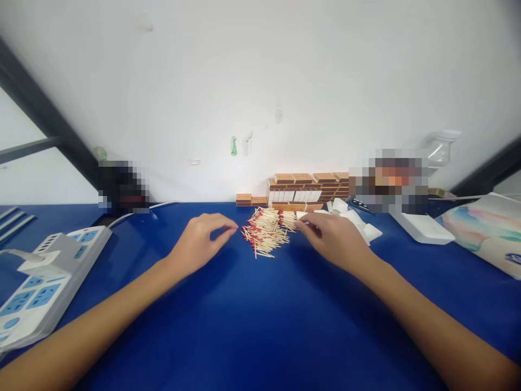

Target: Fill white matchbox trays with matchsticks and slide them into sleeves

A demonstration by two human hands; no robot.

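A loose pile of red-headed wooden matches [266, 233] lies on the blue table between my hands, most of the heads toward the left. My left hand [199, 239] is just left of the pile, thumb and forefinger tips brought together in a pinch by the match heads. At the pile's right side, my right hand [334, 236] has its fingers closed, the tips at the plain ends of the upper matches. Whatever either pinch holds is too small or hidden to make out. Crumpled white paper pieces [358, 220] lie behind my right hand.
Brown matchboxes [329, 187] are stacked against the wall behind the pile, with two smaller groups [244, 200] beside them. A white power strip [77, 266] with a plug runs along the left. To the right are a white box [423, 228] and a colourful packet [488, 228].
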